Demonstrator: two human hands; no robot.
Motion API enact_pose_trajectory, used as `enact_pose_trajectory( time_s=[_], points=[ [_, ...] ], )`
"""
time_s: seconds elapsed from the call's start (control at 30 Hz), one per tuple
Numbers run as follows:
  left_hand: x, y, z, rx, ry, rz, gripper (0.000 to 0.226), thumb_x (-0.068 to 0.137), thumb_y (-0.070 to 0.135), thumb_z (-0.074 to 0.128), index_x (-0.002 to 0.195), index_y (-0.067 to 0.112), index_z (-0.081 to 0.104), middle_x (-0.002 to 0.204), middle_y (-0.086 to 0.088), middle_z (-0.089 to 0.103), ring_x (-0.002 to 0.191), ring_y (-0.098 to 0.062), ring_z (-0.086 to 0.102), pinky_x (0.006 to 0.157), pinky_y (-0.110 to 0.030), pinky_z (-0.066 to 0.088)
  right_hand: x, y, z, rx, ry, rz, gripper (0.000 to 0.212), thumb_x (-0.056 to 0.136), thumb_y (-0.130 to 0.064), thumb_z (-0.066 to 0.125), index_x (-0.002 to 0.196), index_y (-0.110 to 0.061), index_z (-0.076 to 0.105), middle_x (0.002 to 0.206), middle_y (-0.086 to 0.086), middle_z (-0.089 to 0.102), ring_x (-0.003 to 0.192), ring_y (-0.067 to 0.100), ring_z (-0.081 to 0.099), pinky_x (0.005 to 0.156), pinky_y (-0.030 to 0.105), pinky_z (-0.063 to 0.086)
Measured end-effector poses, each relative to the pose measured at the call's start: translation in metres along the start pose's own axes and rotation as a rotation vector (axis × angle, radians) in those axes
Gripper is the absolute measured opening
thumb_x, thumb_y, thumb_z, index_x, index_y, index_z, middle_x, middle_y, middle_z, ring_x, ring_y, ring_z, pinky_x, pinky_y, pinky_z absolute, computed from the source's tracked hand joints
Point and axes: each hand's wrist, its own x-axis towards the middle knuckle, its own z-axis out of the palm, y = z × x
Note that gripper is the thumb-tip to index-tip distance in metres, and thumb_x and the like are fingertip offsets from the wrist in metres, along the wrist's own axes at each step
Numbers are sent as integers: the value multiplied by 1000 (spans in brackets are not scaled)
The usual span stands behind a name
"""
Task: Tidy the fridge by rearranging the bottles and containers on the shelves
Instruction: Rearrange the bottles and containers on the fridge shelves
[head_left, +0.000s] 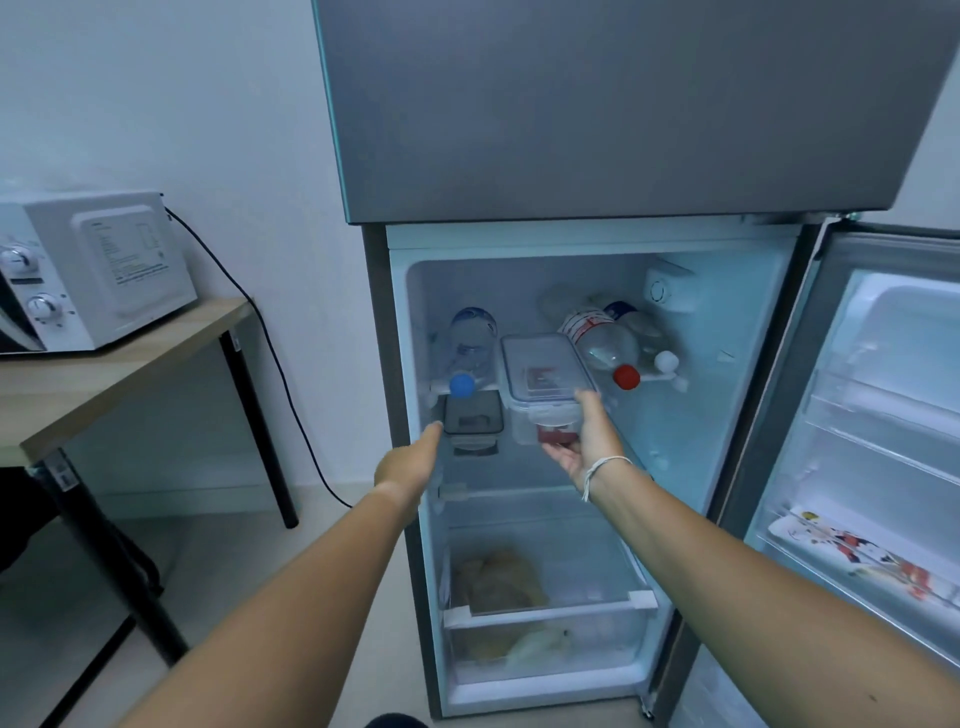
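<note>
The fridge (400, 364) stands open. On its upper shelf lie a blue-capped bottle (470, 343), a red-capped bottle (602, 340) and a white-capped bottle (647, 332). My right hand (584, 441) grips the front right corner of a clear lidded container (540, 376) with something red inside, which sticks out over the shelf edge. My left hand (415, 460) reaches toward a small dark-lidded container (471, 418) below the blue cap; its fingertips are at the container's left edge, fingers extended.
A crisper drawer (550, 636) with food sits at the bottom. The open fridge door (883, 415) at right holds a colourful packet (857, 551) in a door shelf. A microwave (88, 270) rests on a wooden table (119, 379) at left.
</note>
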Motion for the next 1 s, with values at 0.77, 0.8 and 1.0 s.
enact_pose_trajectory(
  time_s=[0.77,0.8,1.0],
  points=[
    [-5,-46,120,-168,-329,-45,26,91,35,55,106,14,56,110,-9,49,72,-15,49,62,-28,48,-24,42,-84,-145,135,84,25,87,-31,61,99,-9,59,78,7,60,66,18,58,58,27,49],
    [0,-47,123,-164,-323,-52,24,91,34,55,103,14,56,108,-9,49,71,-14,49,61,-28,47,-19,44,-86,-165,154,81,26,86,-31,62,99,-9,59,79,7,61,65,18,59,58,26,49],
    [39,-45,136,-149,-292,-73,19,91,32,56,94,14,60,103,-8,55,70,-13,50,58,-28,45,21,54,-84,-188,232,101,44,85,-30,64,117,-1,59,89,12,61,60,16,58,54,23,48]
  ],
)
